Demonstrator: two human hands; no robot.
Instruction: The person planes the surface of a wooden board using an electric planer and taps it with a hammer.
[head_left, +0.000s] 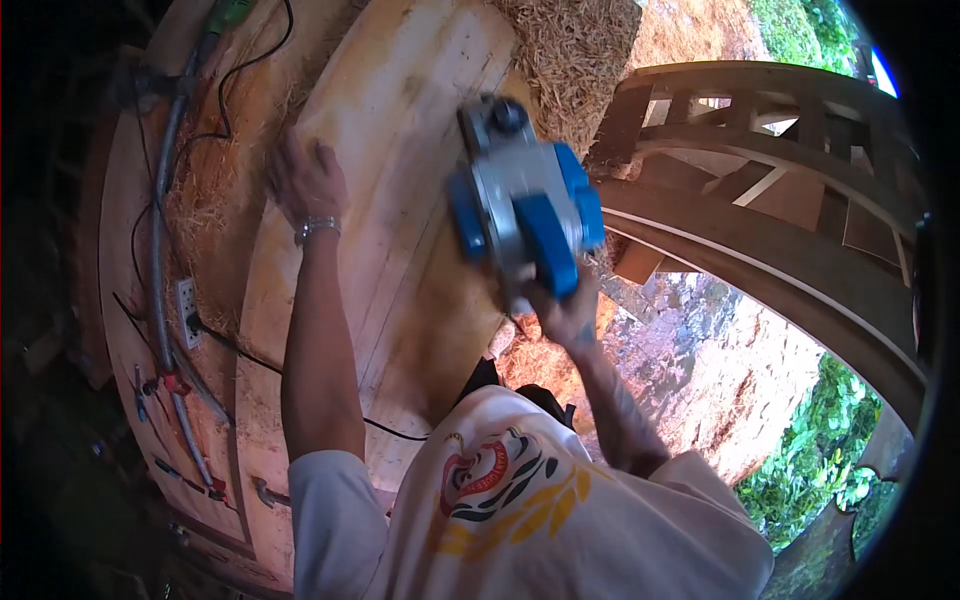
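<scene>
A blue and silver electric hand planer [525,195] is held by its rear handle in my right hand [568,308], whose fingers are wrapped round it. The planer is blurred and tilted above the right edge of a broad, pale wooden board [400,180]; whether it touches the wood I cannot tell. On the board's left edge rests my left hand [305,180], open, thumb apart from the fingers, with a metal bracelet at its wrist. Dark lines run lengthwise along the board.
Wood shavings [565,60] lie heaped beyond the planer. A white power socket [187,310] with a plugged-in black cable sits at the left, near a long metal bar clamp [165,200]. A green tool [228,14] lies at the top. Curved wooden framework [760,220] stands at the right.
</scene>
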